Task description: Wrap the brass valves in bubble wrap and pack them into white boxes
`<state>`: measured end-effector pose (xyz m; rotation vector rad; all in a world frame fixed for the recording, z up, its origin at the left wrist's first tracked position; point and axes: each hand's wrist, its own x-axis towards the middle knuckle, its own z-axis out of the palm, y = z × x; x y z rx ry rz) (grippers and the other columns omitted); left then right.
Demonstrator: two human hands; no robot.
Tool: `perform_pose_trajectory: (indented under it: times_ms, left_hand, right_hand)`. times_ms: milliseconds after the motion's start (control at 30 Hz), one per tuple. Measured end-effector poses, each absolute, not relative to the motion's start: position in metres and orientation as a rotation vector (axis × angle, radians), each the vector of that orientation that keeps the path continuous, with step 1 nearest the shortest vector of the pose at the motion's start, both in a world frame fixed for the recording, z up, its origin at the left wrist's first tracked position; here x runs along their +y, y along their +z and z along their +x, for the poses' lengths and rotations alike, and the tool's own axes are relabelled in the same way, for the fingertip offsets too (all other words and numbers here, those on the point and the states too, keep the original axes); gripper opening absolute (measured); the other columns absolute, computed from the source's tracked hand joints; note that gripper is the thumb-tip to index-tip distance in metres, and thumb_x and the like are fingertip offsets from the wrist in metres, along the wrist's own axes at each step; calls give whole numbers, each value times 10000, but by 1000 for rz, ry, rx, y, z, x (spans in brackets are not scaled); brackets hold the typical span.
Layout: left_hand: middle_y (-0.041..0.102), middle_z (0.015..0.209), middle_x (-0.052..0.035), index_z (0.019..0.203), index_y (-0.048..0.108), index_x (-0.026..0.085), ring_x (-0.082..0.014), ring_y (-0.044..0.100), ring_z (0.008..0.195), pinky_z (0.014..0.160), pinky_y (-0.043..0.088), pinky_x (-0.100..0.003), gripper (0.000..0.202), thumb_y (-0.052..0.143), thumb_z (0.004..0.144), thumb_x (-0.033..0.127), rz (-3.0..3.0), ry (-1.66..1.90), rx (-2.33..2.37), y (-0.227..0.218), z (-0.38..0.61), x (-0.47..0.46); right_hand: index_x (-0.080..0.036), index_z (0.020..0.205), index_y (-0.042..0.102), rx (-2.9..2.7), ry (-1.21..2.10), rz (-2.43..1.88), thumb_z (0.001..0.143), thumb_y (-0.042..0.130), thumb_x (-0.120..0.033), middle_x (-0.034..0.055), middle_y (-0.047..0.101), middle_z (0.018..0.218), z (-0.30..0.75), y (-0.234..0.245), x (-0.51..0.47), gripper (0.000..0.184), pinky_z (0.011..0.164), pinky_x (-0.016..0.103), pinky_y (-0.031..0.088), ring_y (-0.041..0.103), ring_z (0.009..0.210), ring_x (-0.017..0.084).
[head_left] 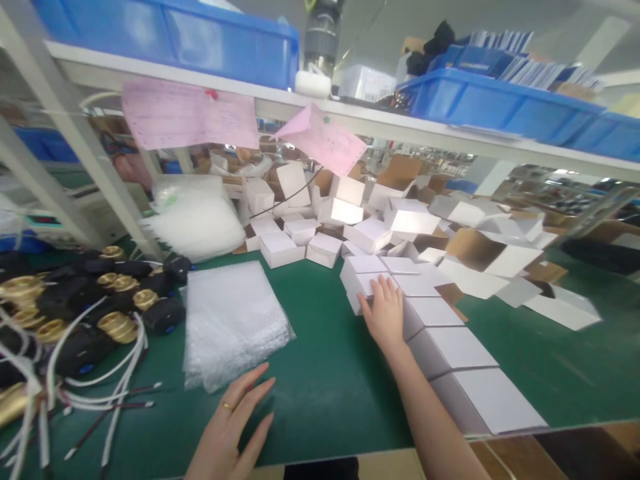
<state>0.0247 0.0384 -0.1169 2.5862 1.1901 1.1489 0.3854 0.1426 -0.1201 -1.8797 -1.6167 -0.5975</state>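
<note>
- Crowding the far side is a loose pile of white cartons [380, 227]; black units with brass fittings [100, 313] lie at the left.
- Right hand [386, 313], open and flat, rests on the far end of a carton row [450, 350] running diagonally from the near-right worktop [325, 373] edge.
- Left hand [235, 427], open and empty, lies just beside the bubble-wrap bags [230, 320]; bare green shows between the 2 hands.

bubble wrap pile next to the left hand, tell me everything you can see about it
The bubble wrap pile is a flat stack of clear, whitish plastic sheets or bags, roughly rectangular, its near edges crinkled and fanned. It lies slightly askew on the green table mat. Just left of it sit black and brass parts. The open left hand has fingertips at its near edge; contact cannot be told.
</note>
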Motion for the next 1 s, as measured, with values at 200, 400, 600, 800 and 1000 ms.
perform_pose_trajectory:
  times_ms: [200,400,600,800,1000]
  left_hand:
    - [630,1285,-83,1283,557,260,-221,632,1182,1016,542,-377,319,539,964,262,2409,1257,1574,-101,-37,60]
    - [573,1318,-172,1277,549,152,-324,533,1254,1090,434,-513,427,626,884,299,2302,1310,2066,-85,-121,147]
    - [521,1408,-210,1323,607,158,-389,504,1261,1032,427,-525,649,775,760,435,2423,566,2204,-85,-138,191]
    - [572,1194,-183,1083,751,223,-386,505,1104,907,449,-507,443,779,729,488,2441,509,2285,-79,-121,182]
    - [560,1139,-153,1063,726,193,-355,469,1125,1002,432,-516,386,740,760,431,2521,772,2150,-90,-117,145]
  right_hand:
    - [-128,1330,557,-1570,-382,-1640,988,452,-518,230,511,1446,338,-127,84,529,1106,640,355,484,1332,398]
    - [-223,1303,568,-1757,-19,-1458,997,494,-397,121,596,1375,265,-164,18,360,973,457,542,609,1215,309]
    - [-240,1260,589,-1838,81,-1352,1022,455,-306,108,625,1333,216,-197,6,281,941,411,563,644,1169,276]
    - [-261,1369,555,-2087,-78,-1149,982,492,-235,111,552,1442,189,-155,33,394,939,445,574,581,1264,297]
    - [-352,1373,581,-2436,28,-1223,935,564,-202,29,460,1542,154,-132,83,463,1106,585,411,416,1418,335]
